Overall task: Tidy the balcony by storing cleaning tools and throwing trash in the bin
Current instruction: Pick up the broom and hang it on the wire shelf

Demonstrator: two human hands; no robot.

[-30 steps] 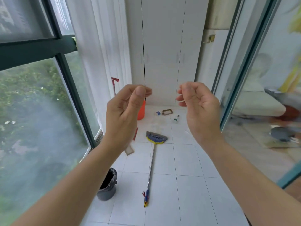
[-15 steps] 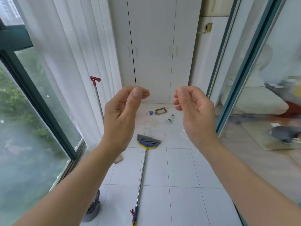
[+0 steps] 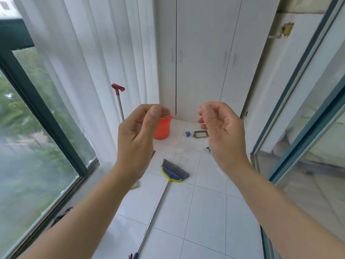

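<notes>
My left hand (image 3: 137, 139) and my right hand (image 3: 224, 135) are raised side by side in front of me, fingers loosely curled, holding nothing. On the white tile floor below them lies a broom, its grey and blue head (image 3: 175, 173) far from me and its metal handle (image 3: 155, 217) running toward me. An orange bucket (image 3: 163, 130) stands near the cupboard, partly behind my left hand. A red-topped pole (image 3: 118, 88) leans at the curtain. Small trash lies on the floor: a blue scrap (image 3: 188, 134), a brown frame-like piece (image 3: 200, 134) and a small bottle (image 3: 207, 149) half hidden by my right hand.
A white cupboard (image 3: 205, 53) with shut doors closes the far end. White curtain (image 3: 93, 71) and window line the left side, a sliding glass door (image 3: 298, 128) the right. The dark edge of a bin bag (image 3: 59, 218) shows behind my left forearm.
The view has swung right and forward along the balcony. The grey bin has slipped almost out of sight at lower left. Both hands stay raised and hold nothing.
</notes>
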